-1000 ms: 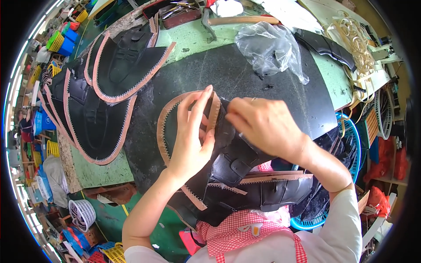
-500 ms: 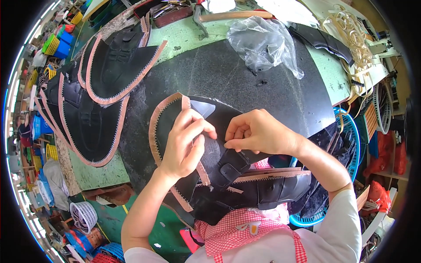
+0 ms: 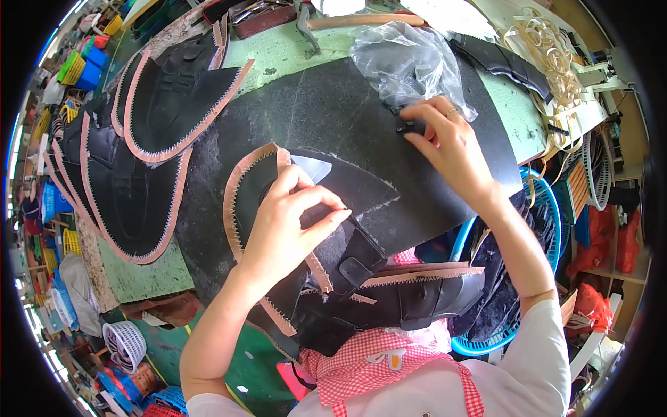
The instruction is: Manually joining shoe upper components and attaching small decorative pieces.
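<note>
A black shoe upper point(image 3: 243, 184) with a pink, zigzag-stitched edge lies on the dark mat in front of me. My left hand point(image 3: 285, 222) rests over it, thumb and forefinger pinched together; anything between them is too small to make out. Beside those fingertips lies a black strap tab point(image 3: 358, 267) of the upper. Further off, my right hand point(image 3: 451, 142) reaches over the mat, thumb and forefinger apart around small black pieces point(image 3: 410, 127). Just beyond them sits a crumpled clear plastic bag point(image 3: 406, 59). A second black upper point(image 3: 417, 299) lies across my lap against a red checked apron.
More black uppers point(image 3: 142, 198) are piled at the left. A hammer point(image 3: 365, 21) and a tool box point(image 3: 264, 19) sit at the back. Cream straps point(image 3: 542, 52) hang in a tangle at the right. Below them stands a blue basket point(image 3: 559, 229) holding dark material.
My right hand has moved away from the upper, up and to the right, to the small black pieces by the bag. My left hand stays over the upper, its thumb and forefinger closing together.
</note>
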`<state>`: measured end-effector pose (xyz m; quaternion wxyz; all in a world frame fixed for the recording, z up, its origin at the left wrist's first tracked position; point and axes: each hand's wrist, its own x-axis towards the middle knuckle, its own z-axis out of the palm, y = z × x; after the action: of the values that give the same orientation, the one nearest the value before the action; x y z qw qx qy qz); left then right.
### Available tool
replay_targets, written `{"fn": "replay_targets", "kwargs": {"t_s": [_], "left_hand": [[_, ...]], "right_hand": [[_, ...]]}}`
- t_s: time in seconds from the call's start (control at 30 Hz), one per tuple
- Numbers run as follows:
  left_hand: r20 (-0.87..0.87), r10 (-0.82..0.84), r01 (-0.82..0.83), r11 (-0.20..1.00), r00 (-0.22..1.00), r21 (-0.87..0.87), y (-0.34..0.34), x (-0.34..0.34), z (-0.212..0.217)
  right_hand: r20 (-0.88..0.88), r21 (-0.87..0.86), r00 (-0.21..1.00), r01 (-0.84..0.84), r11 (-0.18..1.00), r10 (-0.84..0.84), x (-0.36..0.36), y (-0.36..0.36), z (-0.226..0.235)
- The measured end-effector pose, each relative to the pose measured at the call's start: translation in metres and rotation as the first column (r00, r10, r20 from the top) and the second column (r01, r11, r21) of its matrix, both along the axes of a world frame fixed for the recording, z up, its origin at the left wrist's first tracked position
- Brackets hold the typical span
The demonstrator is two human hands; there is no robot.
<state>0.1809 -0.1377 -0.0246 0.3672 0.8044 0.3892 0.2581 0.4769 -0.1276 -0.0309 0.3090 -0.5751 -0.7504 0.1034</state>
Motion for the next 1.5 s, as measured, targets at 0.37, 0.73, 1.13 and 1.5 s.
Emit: {"fn": "replay_targets", "kwargs": {"t_s": [0.37,0.73,1.13,1.5], "left_hand": [[-0.001,-0.052,0.052,0.997,0.999,-0.051,0.004,-0.006,0.005],[0.123,-0.013,0.029,0.992,0.992,-0.125,0.001,-0.008,-0.001],[0.016,-0.095,0.095,0.995,0.995,0.003,0.003,-0.008,0.0],[-0.149,0.006,-0.01,1.0,0.989,-0.029,0.002,0.013,0.015]], "right_hand": [[-0.772,-0.527,0.617,-0.489,0.696,-0.151,-0.062,-0.02,0.016],[-0.506,-0.535,0.863,-0.318,0.782,0.005,-0.082,-0.022,0.023],[-0.457,-0.529,0.889,-0.301,0.793,0.033,-0.048,-0.045,0.028],[0.585,0.435,0.698,0.158,0.886,-0.412,0.211,0.068,-0.01]]}}
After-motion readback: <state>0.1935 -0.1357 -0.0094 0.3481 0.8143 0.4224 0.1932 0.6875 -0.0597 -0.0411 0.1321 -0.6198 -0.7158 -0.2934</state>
